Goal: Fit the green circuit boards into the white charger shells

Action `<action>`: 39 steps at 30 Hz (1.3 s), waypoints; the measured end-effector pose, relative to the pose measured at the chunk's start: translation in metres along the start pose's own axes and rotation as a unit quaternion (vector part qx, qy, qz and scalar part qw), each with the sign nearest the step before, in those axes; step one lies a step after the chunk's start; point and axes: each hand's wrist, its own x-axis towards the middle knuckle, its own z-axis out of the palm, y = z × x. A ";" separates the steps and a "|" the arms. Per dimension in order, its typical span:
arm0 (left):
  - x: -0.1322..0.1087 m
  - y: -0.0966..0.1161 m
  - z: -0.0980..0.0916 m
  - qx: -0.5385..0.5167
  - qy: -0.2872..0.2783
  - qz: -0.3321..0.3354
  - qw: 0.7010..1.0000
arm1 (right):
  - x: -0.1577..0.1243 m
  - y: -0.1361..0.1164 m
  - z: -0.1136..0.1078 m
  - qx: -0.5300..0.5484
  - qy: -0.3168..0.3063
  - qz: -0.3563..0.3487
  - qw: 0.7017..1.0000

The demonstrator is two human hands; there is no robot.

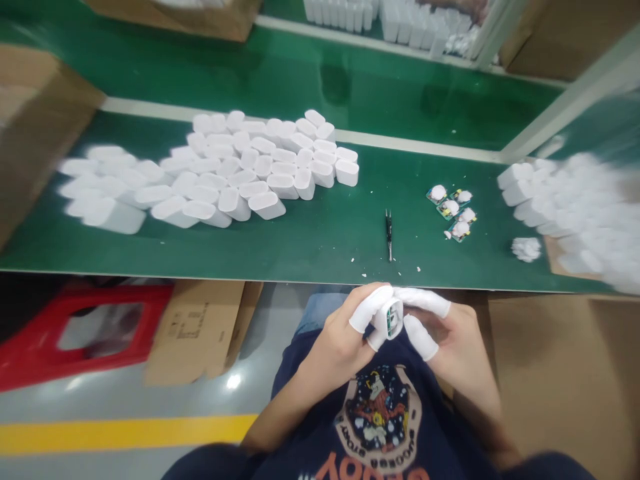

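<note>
Both my hands are below the front edge of the green table (320, 240), over my lap. My left hand (345, 340) and my right hand (445, 333) wear white finger cots and pinch one small white plastic housing (390, 317) between them; a green part shows in its open end. On the table ahead lie black tweezers (389, 233) and a few small green circuit boards (453, 213) with white tops. A large group of white housings (250, 170) covers the table's left half.
More white housings (575, 207) are piled at the right, with a crumpled white wad (526, 249) beside them. Cardboard boxes (200, 330) stand under the table and at the far left. A red stool (75, 333) is on the floor at left.
</note>
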 end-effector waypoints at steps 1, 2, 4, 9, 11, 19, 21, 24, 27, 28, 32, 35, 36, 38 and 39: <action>0.000 0.000 0.000 0.010 0.006 -0.006 1.000 | -0.002 -0.001 0.001 -0.026 0.011 -0.001 1.000; 0.000 0.000 0.000 0.019 0.010 -0.011 1.000 | -0.004 -0.002 0.002 -0.046 0.019 -0.001 0.999; 0.000 0.001 0.000 0.031 0.016 -0.017 0.999 | -0.006 -0.002 0.005 -0.074 0.030 0.000 0.997; -0.003 0.005 0.001 0.051 0.031 -0.022 0.998 | -0.007 -0.004 0.011 -0.141 0.051 -0.008 0.989; -0.004 0.005 0.002 0.055 0.030 -0.018 0.998 | -0.007 -0.005 0.012 -0.165 0.054 -0.010 0.985; -0.005 0.004 0.000 0.046 0.030 0.006 0.998 | -0.007 -0.005 0.008 -0.148 0.050 -0.017 0.988; -0.006 0.004 -0.002 0.051 0.026 0.015 0.998 | -0.007 -0.006 0.009 -0.147 0.057 -0.013 0.987; -0.006 0.004 -0.004 0.060 0.014 0.025 0.998 | -0.006 -0.007 0.009 -0.145 0.062 -0.014 0.987; -0.006 0.005 -0.003 0.054 0.014 0.027 0.998 | -0.005 -0.008 0.008 -0.136 0.068 -0.027 0.988; -0.006 0.005 -0.003 0.048 0.014 0.026 0.998 | -0.004 -0.009 0.007 -0.131 0.072 -0.032 0.988; -0.006 0.006 -0.002 0.014 0.000 0.008 1.000 | -0.005 -0.012 -0.001 -0.100 0.051 -0.021 0.993; -0.006 0.005 -0.002 -0.001 -0.005 -0.006 1.000 | -0.006 -0.012 -0.006 -0.095 0.009 0.000 0.995; -0.007 0.005 -0.002 -0.002 -0.005 -0.006 1.000 | -0.006 -0.012 -0.007 -0.099 -0.006 0.002 0.995; -0.008 0.004 -0.002 0.001 -0.009 0.000 1.000 | -0.005 -0.011 -0.008 -0.111 -0.036 0.003 0.993; -0.008 0.003 -0.002 0.006 -0.012 0.010 1.000 | -0.003 -0.011 -0.008 -0.117 -0.045 0.004 0.992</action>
